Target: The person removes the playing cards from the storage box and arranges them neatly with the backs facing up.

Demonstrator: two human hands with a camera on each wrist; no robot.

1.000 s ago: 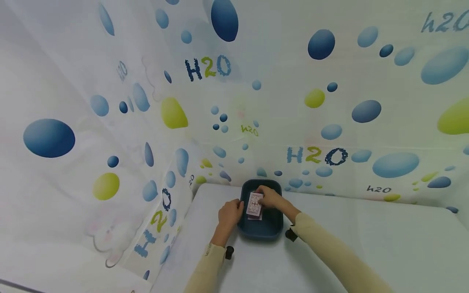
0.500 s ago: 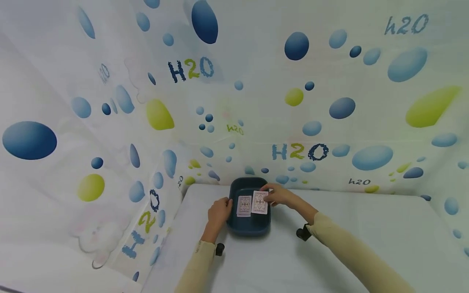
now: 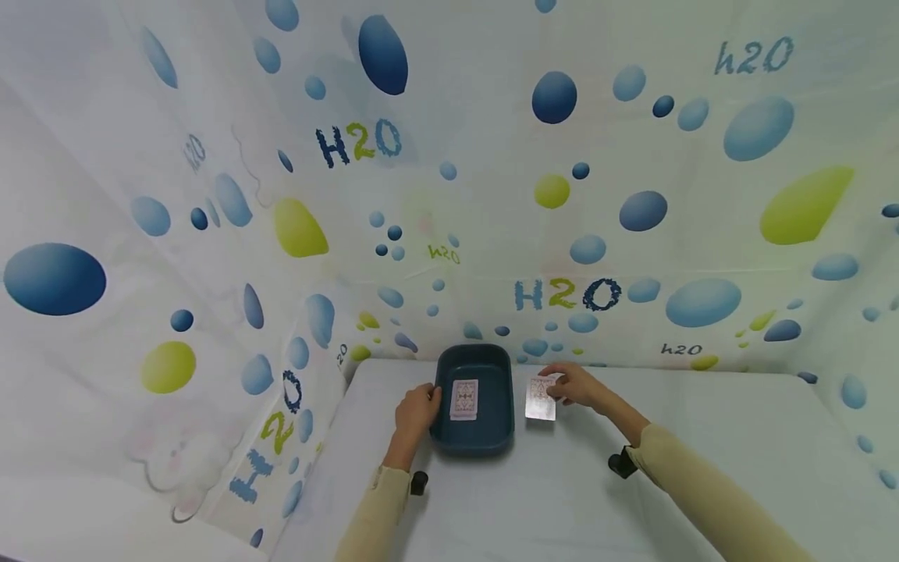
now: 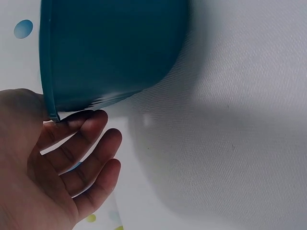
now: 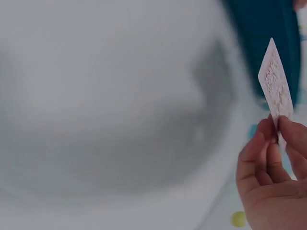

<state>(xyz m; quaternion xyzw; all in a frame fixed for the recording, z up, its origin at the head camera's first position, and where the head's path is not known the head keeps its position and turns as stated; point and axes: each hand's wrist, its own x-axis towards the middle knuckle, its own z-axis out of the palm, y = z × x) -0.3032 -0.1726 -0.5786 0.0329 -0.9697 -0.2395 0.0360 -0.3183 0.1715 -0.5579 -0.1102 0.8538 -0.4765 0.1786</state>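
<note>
Right hand (image 3: 579, 388) pinches a rectangular white paper card with red patterning (image 3: 539, 402), right of the rounded dark-blue plastic tray (image 3: 495, 425). Left hand (image 3: 417, 407) grips tray's left side. Matching card (image 3: 464, 400) flat inside, left of centre.

Hands: 2, left hand (image 3: 417, 407) and right hand (image 3: 576, 385)
Bin (image 3: 473, 439): 1
Held card (image 3: 539, 404): 1 that I can make out
Bin card (image 3: 464, 398): 1 back showing; can't tell from here how many lie under it
Sleeves (image 3: 375, 507): 2, one per arm
Black wrist units (image 3: 419, 483): 2, one per wrist
White tabletop (image 3: 534, 499): 1
H2O prints (image 3: 569, 295): I count 7 on the wall sheeting, plus 1 clipped to "20"
Pale cartoon figure (image 3: 172, 472): 1
Blue drops (image 3: 383, 55): dozens, no exact count
</note>
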